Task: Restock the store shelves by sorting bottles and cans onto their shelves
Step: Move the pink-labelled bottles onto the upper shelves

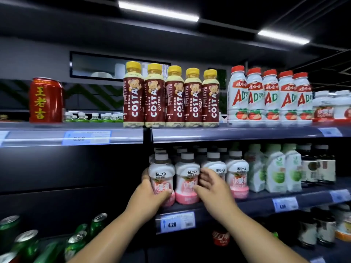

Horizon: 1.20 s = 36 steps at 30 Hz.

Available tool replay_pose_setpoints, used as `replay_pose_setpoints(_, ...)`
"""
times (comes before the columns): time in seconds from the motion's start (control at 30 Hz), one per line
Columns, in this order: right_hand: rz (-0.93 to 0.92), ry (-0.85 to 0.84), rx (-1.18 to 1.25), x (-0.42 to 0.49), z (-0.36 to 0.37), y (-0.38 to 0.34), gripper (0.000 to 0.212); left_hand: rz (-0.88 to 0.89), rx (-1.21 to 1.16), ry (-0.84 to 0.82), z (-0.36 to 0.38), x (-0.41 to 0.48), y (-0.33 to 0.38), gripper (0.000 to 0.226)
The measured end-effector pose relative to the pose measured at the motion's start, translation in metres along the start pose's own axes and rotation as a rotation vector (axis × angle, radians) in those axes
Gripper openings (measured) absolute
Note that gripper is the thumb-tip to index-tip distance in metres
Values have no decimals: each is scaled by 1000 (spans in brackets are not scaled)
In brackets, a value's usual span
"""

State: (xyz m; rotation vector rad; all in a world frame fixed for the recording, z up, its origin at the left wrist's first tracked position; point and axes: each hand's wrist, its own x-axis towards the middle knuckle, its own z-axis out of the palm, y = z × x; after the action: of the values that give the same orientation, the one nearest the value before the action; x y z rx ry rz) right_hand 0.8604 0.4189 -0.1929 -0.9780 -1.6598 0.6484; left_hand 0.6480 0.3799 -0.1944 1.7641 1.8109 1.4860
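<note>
Nearby, green cans (79, 242): heaped and tilted at the lower left; what carries them cannot be made out.
Left hand (152, 194): clamped round the left pink bottle (161, 173), thumb across its lower front, fingertips showing at its left side.
Right hand (212, 186): wrapped on the second pink bottle (187, 173), thumb on its front, fingers curled into the gap between it and the third in the row.
Pink row (237, 177): upright and touching side by side along the front edge of the middle shelf (266, 203), starting at its left end; more rows stand behind.
Price tag (175, 223): reads 4.20, fixed to that front edge just below the two held bottles.
Step in hand: facing up the pink row, it appears, with the two front bottles being squared to the edge.
Next move: likely a small twist or nudge so the labels face out without knocking the neighbours, then letting go and reaching down for the cans.
Green-and-white cartons (275, 171): just right of the pink row, same shelf.
Top shelf (228, 133): Costa bottles (171, 97) at centre, AD bottles (269, 95) to their right, a lone red can (46, 100) near the left end.
Ceiling lights (157, 11): two strips lit overhead.
</note>
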Motion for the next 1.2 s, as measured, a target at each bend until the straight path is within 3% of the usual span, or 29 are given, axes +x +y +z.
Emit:
replay_pose_setpoints(0.23, -198, 177, -85, -15, -64, 22, 37, -62, 23, 53, 10, -9, 11, 85)
replay_pose_setpoints(0.33, -230, 218, -243, -13, -84, 34, 39, -78, 23, 55, 17, -19, 13, 86)
replay_pose_setpoints(0.47, -230, 94, -490, -18, -93, 49, 77, -21, 272, 146, 41, -37, 11, 122)
replay_pose_setpoints(0.53, -239, -2, -550, -26, -90, 55, 87, 8, 476, 223, 56, -49, 14, 121)
replay_pose_setpoints(0.63, -218, -140, -692, -39, -83, 66, 93, 196, 741, 299, 76, -69, 23, 105)
replay_pose_setpoints(0.8, -242, -264, -823, -63, -73, 82, 103, 484, 938, 116, 114, -98, 23, 94)
replay_pose_setpoints(0.97, -238, -382, -893, -66, -72, 86, 112, 406, 1037, -17, 120, -99, 10, 105)
replay_pose_setpoints(1.2, -228, -452, -951, -68, -57, 78, 116, 412, 1074, -43, 107, -99, 1, 114)
